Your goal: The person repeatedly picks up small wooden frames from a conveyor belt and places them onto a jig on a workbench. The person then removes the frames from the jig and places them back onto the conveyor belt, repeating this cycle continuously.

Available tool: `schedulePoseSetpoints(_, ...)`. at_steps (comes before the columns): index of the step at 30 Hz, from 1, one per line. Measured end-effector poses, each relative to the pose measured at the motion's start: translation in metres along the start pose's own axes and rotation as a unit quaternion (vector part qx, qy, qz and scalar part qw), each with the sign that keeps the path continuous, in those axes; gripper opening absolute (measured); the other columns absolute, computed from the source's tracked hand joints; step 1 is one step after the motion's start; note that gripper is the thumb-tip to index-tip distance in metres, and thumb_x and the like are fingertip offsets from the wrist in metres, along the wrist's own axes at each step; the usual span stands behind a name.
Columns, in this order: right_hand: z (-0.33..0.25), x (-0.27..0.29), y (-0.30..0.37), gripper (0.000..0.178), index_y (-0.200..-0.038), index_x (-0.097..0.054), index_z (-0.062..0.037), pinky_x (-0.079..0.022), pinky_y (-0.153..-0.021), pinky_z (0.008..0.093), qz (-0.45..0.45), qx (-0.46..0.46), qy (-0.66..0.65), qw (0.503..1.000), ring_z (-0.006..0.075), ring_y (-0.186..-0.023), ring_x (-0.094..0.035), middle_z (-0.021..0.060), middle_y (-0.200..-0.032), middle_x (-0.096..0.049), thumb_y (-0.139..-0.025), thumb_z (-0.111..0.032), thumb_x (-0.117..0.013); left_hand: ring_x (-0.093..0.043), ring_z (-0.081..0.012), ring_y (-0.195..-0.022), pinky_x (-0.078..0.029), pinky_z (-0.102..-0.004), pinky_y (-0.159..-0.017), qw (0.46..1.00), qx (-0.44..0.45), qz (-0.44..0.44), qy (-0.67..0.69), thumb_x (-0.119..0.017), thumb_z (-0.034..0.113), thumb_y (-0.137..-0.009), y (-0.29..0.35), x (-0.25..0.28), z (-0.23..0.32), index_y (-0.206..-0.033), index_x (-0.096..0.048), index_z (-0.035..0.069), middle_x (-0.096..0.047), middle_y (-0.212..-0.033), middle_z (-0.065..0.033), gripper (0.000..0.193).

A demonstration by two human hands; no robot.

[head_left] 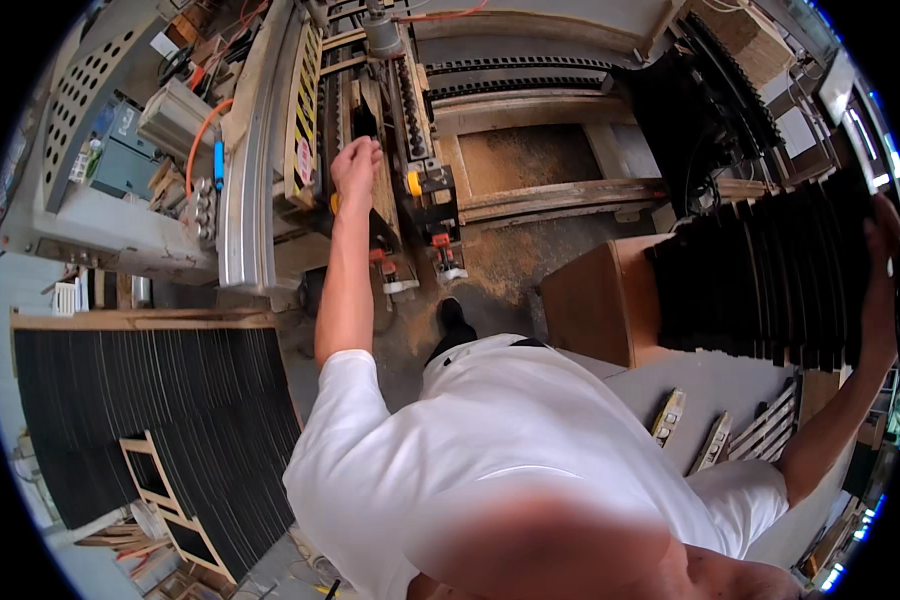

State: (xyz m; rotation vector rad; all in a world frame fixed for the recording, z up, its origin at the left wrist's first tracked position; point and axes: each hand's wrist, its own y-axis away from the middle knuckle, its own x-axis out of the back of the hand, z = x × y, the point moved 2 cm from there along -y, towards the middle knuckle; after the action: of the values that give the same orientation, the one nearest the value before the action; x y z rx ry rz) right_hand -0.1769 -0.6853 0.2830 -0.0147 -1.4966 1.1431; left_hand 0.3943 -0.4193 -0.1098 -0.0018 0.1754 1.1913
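Observation:
My left hand (357, 166) is stretched forward over the machine's narrow track, its fingers curled closed. Just beyond it a dark strip (364, 118) lies in the track; I cannot make out whether the fingers hold anything. My right arm reaches far out to the right. At the picture's rim, my right hand (881, 238) is by the outer end of a tall stack of black panels (760, 275). That hand is dim and distorted, so its grip does not show. The stack rests beside a brown wooden box-like block (595, 300).
Sawdust covers parts of the floor (500, 265) and the machine bed (525, 160). Red-and-white clamps (448, 258) end the rails ahead. At left stand more black panels (120, 400) and a light wooden frame (175, 500). A striped guard (306, 105) flanks the track.

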Motion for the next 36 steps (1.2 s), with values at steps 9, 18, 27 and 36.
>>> schedulePoseSetpoints(9, -0.215, -0.013, -0.015, 0.032, -0.100, -0.068, -0.0011, -0.051, -0.083, 0.0356, -0.092, 0.147, -0.237, 0.956, 0.0296, -0.099, -0.062, 0.0150, -0.103, -0.067, -0.071, 0.011, -0.067, -0.060, -0.0248, -0.092, -0.052, -0.0421, -0.083, 0.968, 0.152, 0.081, 0.184, -0.058, 0.040, -0.093, -0.275, -0.014, -0.048, -0.121, -0.054, -0.001, -0.060, -0.105, -0.0129, 0.050)
schedulePoseSetpoints(18, -0.288, -0.105, -0.039, 0.028, -0.095, -0.067, -0.0019, -0.050, -0.078, 0.0377, -0.150, 0.135, -0.288, 0.936, 0.0300, -0.090, -0.061, 0.0118, -0.102, -0.066, -0.069, 0.007, -0.069, -0.054, -0.0317, -0.111, -0.050, -0.0460, -0.096, 0.936, 0.153, 0.093, 0.304, -0.059, 0.040, -0.092, -0.354, -0.048, -0.067, -0.131, -0.045, 0.005, -0.053, -0.121, -0.0169, 0.055)
schedulePoseSetpoints(27, -0.393, -0.265, -0.078, 0.025, -0.098, -0.069, -0.0061, -0.049, -0.081, 0.0377, -0.162, 0.237, -0.424, 0.859, 0.0287, -0.092, -0.060, 0.0099, -0.103, -0.067, -0.073, -0.002, -0.068, -0.062, -0.0228, -0.083, -0.052, -0.0324, -0.072, 0.904, 0.124, 0.089, 0.399, -0.061, 0.020, -0.089, -0.238, -0.029, -0.073, -0.103, -0.060, 0.002, -0.062, -0.088, -0.0076, 0.023)
schedulePoseSetpoints(36, -0.553, -0.390, -0.091, 0.025, -0.100, -0.070, -0.0077, -0.049, -0.085, 0.0393, -0.146, 0.336, -0.511, 0.777, 0.0312, -0.097, -0.060, 0.0098, -0.103, -0.068, -0.075, -0.006, -0.066, -0.064, -0.0222, -0.090, -0.052, -0.0347, -0.082, 0.941, 0.176, 0.075, 0.279, -0.050, 0.015, -0.095, 0.037, 0.000, -0.051, -0.109, -0.056, 0.001, -0.064, -0.101, -0.0105, 0.020)
